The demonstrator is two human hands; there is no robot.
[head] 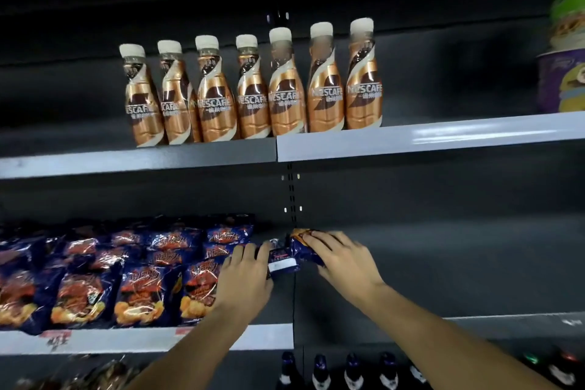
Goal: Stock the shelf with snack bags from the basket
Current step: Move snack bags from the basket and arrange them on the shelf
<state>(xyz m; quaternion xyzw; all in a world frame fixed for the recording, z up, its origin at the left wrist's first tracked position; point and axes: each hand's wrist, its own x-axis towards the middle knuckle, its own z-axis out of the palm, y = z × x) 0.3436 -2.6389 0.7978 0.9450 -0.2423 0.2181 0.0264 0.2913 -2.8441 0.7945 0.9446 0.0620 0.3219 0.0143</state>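
A dark blue snack bag (292, 255) lies on the middle shelf (221, 337), at the right end of a row of matching blue and orange snack bags (139, 288). My left hand (243, 279) grips the bag's left end, fingers curled over it. My right hand (340, 258) holds the bag's right end from above, fingers wrapped on it. Both arms reach up from the bottom of the view. The basket is out of sight.
Copper Nescafé bottles (253, 95) stand in a row on the upper shelf (427, 136), with a purple tub (562, 82) at far right. Dark bottles (351, 372) line the shelf below. The middle shelf's right section (459, 279) holds nothing.
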